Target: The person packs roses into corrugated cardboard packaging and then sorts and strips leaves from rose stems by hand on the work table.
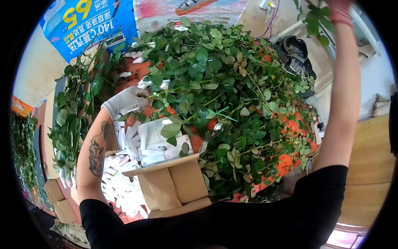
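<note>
My left hand [126, 101], in a pale grey glove, is closed with fingertips together at the left side of a leafy heap. A green stem [182, 88] runs rightward from those fingertips into the leaves. Raised at the top right, my right hand [340, 12] wears a pinkish glove and is partly cut off by the frame edge. A leafy stem [317, 21] hangs beside it, seemingly gripped, though the fingers are blurred. Between my arms lies a big pile of leafy rose-like stems [203, 66] on an orange-red surface [286, 164].
Below my left hand are many white strips [120, 178] and a pale flat block [166, 143]. An open cardboard box [172, 182] stands close to my body. More cut stems [74, 120] stand at left. A dark shoe-like object [294, 52] sits at right.
</note>
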A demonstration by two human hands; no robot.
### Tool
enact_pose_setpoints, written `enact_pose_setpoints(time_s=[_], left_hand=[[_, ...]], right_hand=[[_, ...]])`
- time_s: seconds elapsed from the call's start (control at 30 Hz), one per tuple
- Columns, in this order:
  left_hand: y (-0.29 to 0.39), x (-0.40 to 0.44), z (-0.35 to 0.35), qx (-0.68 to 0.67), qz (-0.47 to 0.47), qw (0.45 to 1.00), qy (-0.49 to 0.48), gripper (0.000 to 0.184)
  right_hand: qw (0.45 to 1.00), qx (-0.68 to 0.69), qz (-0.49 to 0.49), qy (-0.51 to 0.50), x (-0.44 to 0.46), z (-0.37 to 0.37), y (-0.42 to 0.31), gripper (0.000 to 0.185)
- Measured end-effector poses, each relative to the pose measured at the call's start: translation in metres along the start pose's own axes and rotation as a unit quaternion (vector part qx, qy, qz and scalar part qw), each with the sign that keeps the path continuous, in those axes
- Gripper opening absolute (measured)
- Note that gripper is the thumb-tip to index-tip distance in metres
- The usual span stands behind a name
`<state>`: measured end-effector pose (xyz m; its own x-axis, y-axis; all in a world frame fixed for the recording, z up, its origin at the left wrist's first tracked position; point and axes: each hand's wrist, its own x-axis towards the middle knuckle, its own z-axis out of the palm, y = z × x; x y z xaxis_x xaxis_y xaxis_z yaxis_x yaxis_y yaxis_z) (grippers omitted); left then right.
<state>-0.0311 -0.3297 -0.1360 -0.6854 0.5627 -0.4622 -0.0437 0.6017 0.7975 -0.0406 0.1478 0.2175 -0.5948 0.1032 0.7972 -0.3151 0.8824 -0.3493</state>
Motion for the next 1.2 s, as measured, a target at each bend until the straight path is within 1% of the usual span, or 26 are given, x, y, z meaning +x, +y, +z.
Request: enact_pose_setpoints(time_s=[0.03, 0.07, 0.1, 0.13, 0.17, 0.2, 0.23, 0.27, 0.3, 0.33, 0.4, 0.47, 0.53, 0.6, 0.67, 0.73, 0.8, 0.83, 0.87, 0.93, 1.0, 1.03, 1.07, 1.1, 1.13, 1.2], left_hand=[[0.019, -0.008, 0.006, 0.016, -0.007, 1.0, 0.007, 0.021], [0.025, -0.008, 0.009, 0.02, -0.006, 1.0, 0.005, 0.021], [0.028, -0.009, 0.011, -0.004, 0.005, 1.0, -0.023, 0.021], [0.031, -0.011, 0.012, -0.029, 0.014, 0.998, -0.049, 0.021], [0.033, -0.015, 0.014, -0.057, 0.009, 0.997, -0.058, 0.019], [0.026, -0.015, 0.013, -0.039, 0.029, 0.997, -0.067, 0.018], [0.025, -0.018, 0.013, -0.015, 0.036, 0.997, -0.064, 0.018], [0.024, -0.019, 0.015, 0.006, 0.043, 0.997, -0.061, 0.018], [0.02, -0.021, 0.016, 0.005, 0.045, 0.997, -0.058, 0.018], [0.016, -0.02, 0.017, 0.008, 0.034, 0.998, -0.056, 0.019], [0.009, -0.019, 0.02, 0.013, 0.023, 0.998, -0.058, 0.02], [0.005, -0.013, 0.021, -0.031, 0.044, 0.995, -0.089, 0.023], [0.002, -0.009, 0.022, -0.03, 0.039, 0.995, -0.092, 0.023], [0.0, -0.007, 0.023, -0.019, 0.022, 0.996, -0.082, 0.028], [0.007, -0.009, 0.024, 0.027, 0.031, 0.997, -0.06, 0.026], [-0.009, -0.002, 0.023, 0.064, 0.07, 0.995, -0.038, 0.029], [-0.01, -0.002, 0.022, 0.069, 0.043, 0.996, -0.034, 0.028], [-0.009, -0.001, 0.022, 0.077, 0.02, 0.996, -0.031, 0.027], [-0.014, 0.001, 0.02, 0.076, 0.022, 0.996, -0.031, 0.027], [-0.029, 0.004, 0.017, 0.049, 0.044, 0.998, -0.016, 0.025], [-0.021, 0.003, 0.019, 0.041, 0.02, 0.999, -0.017, 0.023], [-0.008, -0.001, 0.022, 0.066, -0.025, 0.997, -0.023, 0.024], [0.0, -0.002, 0.026, 0.093, -0.068, 0.993, -0.031, 0.024], [0.001, 0.001, 0.029, 0.073, -0.052, 0.995, -0.049, 0.026], [-0.002, 0.005, 0.032, 0.076, -0.049, 0.995, -0.051, 0.026], [-0.011, 0.012, 0.031, 0.104, -0.005, 0.993, -0.048, 0.028]], right_hand=[[0.967, -0.029, -0.195, 0.162, -0.008, 0.061, 0.007, 0.023], [0.922, -0.31, -0.207, 0.105, -0.001, 0.105, 0.05, 0.028], [0.794, -0.548, -0.256, 0.066, 0.005, 0.149, 0.093, 0.034], [0.959, -0.239, -0.143, -0.052, -0.041, 0.166, 0.053, 0.04], [0.791, -0.515, -0.299, -0.141, -0.061, 0.204, 0.074, 0.043], [0.779, -0.473, -0.396, -0.112, -0.081, 0.24, 0.132, 0.044], [0.806, -0.488, -0.194, -0.273, -0.134, 0.215, 0.036, 0.042], [0.809, -0.431, -0.146, -0.372, -0.156, 0.233, 0.058, 0.043], [0.841, -0.41, -0.158, -0.316, -0.193, 0.242, 0.079, 0.039], [0.828, -0.371, -0.074, -0.415, -0.211, 0.248, 0.087, 0.035], [0.781, -0.37, 0.027, -0.502, -0.244, 0.245, 0.085, 0.039], [0.785, -0.381, 0.032, -0.487, -0.269, 0.257, 0.113, 0.034], [0.804, -0.386, 0.047, -0.451, -0.275, 0.263, 0.124, 0.03], [0.811, -0.386, 0.014, -0.44, -0.273, 0.262, 0.131, 0.027], [0.817, -0.387, -0.01, -0.427, -0.265, 0.255, 0.134, 0.02], [0.825, -0.417, -0.072, -0.374, -0.253, 0.246, 0.148, 0.015], [0.828, -0.451, -0.187, -0.278, -0.235, 0.225, 0.167, 0.013], [0.823, -0.465, -0.187, -0.267, -0.221, 0.21, 0.17, 0.013], [0.817, -0.481, -0.187, -0.257, -0.206, 0.193, 0.168, 0.014], [0.834, -0.489, -0.142, -0.214, -0.179, 0.152, 0.147, 0.018], [0.887, -0.421, -0.147, -0.121, -0.165, 0.132, 0.147, 0.021], [0.88, -0.428, -0.181, -0.099, -0.162, 0.128, 0.155, 0.024], [0.878, -0.433, -0.175, -0.102, -0.159, 0.132, 0.181, 0.024], [0.819, -0.517, -0.127, -0.213, -0.153, 0.142, 0.221, 0.025], [0.742, -0.586, -0.074, -0.318, -0.153, 0.148, 0.246, 0.026], [0.747, -0.612, 0.043, -0.256, -0.173, 0.149, 0.246, 0.02]])
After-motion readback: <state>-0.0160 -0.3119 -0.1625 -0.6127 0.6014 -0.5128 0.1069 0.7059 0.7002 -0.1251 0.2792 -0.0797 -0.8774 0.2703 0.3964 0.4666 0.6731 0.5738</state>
